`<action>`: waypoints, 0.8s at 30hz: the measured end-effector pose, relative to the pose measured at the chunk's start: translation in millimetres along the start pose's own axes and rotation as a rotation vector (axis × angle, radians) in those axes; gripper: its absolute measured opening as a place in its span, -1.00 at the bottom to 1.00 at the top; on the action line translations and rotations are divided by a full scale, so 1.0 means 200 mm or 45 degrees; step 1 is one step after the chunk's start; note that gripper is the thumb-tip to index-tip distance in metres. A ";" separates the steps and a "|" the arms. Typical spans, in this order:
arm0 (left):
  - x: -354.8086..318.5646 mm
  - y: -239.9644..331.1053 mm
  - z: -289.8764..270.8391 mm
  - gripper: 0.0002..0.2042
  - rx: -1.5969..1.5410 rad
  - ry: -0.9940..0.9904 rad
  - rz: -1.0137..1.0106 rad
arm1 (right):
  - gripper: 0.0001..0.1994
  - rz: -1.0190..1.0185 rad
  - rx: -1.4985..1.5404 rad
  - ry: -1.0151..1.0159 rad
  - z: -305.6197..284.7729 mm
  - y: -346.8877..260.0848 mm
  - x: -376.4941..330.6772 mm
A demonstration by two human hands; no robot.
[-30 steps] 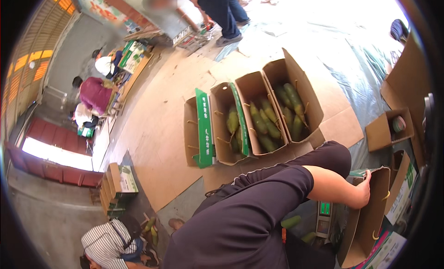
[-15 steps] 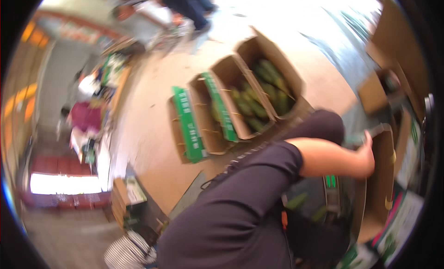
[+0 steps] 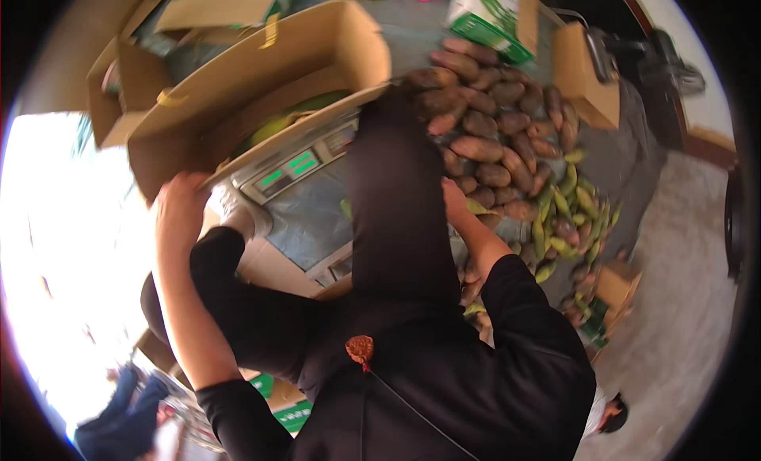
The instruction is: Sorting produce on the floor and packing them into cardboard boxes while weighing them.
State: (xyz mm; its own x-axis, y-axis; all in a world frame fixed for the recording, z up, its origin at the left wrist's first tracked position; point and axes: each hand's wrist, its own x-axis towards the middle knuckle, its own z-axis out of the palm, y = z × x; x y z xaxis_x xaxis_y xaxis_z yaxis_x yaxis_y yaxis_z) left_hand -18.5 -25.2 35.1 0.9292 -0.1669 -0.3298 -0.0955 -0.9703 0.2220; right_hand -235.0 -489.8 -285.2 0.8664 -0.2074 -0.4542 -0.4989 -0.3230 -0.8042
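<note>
A long open cardboard box [image 3: 261, 68] lies ahead of me at the left, with some yellow-green produce [image 3: 277, 126] in it. My left hand [image 3: 181, 201] is closed on its near left corner. Just under the near wall shows a scale [image 3: 265, 183] with lit green digits; I cannot tell whether the box rests on it. My right hand [image 3: 456, 201] is beside my right thigh, at the edge of a pile of purplish-brown oblong produce [image 3: 479, 149]. A yellow-green piece [image 3: 479, 206] lies close to that hand. Its fingers are partly hidden, so their grip is unclear.
Slim green produce [image 3: 567, 211] lies to the right of the brown pile. A white-and-green carton [image 3: 495, 21] and a plain cardboard box [image 3: 585, 76] stand behind it. A smaller open box [image 3: 119, 92] is at far left. Another person [image 3: 119, 417] shows at lower left.
My view has swung from the row of filled boxes on the floor to the box by the scale and the produce pile. My right hand has come into view.
</note>
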 end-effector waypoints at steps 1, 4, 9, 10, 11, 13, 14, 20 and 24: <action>-0.04 0.02 -0.03 -0.77 -0.019 -0.066 -0.088 | -0.74 -0.059 -0.483 -0.013 0.02 -0.24 -0.05; -0.04 -0.04 -0.07 -0.76 0.053 -0.078 -0.051 | -0.73 -0.056 -0.900 0.065 -0.04 -0.43 -0.11; 0.00 -0.14 0.05 -0.78 -0.014 -0.126 0.011 | -0.77 0.076 -0.948 0.174 -0.07 -0.44 -0.19; -0.02 -0.14 0.01 -0.79 0.010 -0.139 -0.036 | -0.77 0.079 -0.913 0.185 -0.04 -0.46 -0.16; 0.00 -0.14 0.03 -0.79 0.007 -0.176 -0.053 | -0.76 0.049 -0.931 0.188 -0.03 -0.46 -0.17; 0.01 -0.16 0.02 -0.81 0.026 -0.230 -0.069 | -0.75 0.018 -0.928 0.190 0.00 -0.48 -0.15; -0.02 -0.17 0.00 -0.82 0.009 -0.201 -0.105 | -0.75 -0.029 -0.925 0.185 0.03 -0.50 -0.12; -0.02 -0.16 -0.02 -0.83 -0.028 -0.144 -0.160 | -0.81 -0.207 -1.049 0.106 0.22 -0.58 0.12; 0.02 -0.13 0.02 -0.82 -0.035 -0.183 -0.154 | -0.70 -0.189 -1.241 0.167 0.39 -0.58 0.25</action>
State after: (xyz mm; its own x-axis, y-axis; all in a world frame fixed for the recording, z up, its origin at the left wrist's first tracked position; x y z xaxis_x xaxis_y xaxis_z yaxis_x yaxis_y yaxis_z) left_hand -14.6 -2.0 24.6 0.8726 -0.0747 -0.4827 0.0252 -0.9800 0.1972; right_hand -132.1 -390.9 -243.7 0.9417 -0.1851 -0.2810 -0.2351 -0.9594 -0.1558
